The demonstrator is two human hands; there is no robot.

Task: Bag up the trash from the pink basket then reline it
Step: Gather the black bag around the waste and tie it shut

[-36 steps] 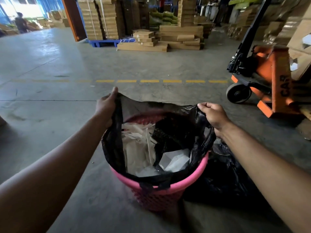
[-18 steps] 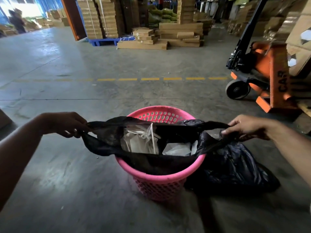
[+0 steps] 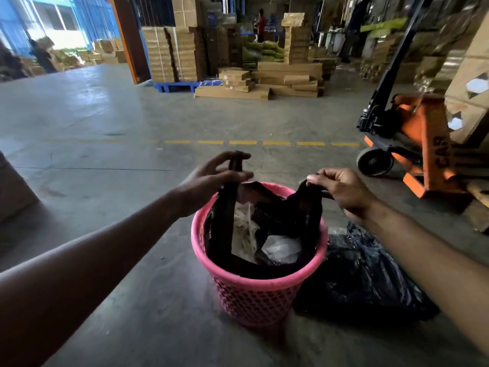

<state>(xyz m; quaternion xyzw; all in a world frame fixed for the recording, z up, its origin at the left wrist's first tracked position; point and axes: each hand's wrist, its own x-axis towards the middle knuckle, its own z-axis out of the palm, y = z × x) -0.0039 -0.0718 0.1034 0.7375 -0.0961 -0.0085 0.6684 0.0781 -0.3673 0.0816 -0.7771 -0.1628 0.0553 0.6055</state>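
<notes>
A pink mesh basket [image 3: 258,295] stands on the concrete floor in front of me. Inside it sits a black trash bag [image 3: 280,221] holding white paper and plastic scraps [image 3: 281,250]. My left hand [image 3: 211,178] grips one gathered strip of the bag's rim and holds it up over the basket's far left edge. Over the far right edge, my right hand [image 3: 341,189] pinches the other gathered corner of the rim. A second black bag [image 3: 362,282] lies crumpled on the floor, touching the basket's right side.
An orange pallet jack [image 3: 423,144] is parked close on the right, with cardboard boxes behind it. Stacks of flat cartons [image 3: 264,80] sit on the floor further ahead. A dashed yellow line [image 3: 243,142] crosses the floor. People stand in the far background.
The bag's rim was stretched wide sideways across the basket. Both hands have since come inward and upward, gathering the rim into two raised strips. The view has tilted up a little.
</notes>
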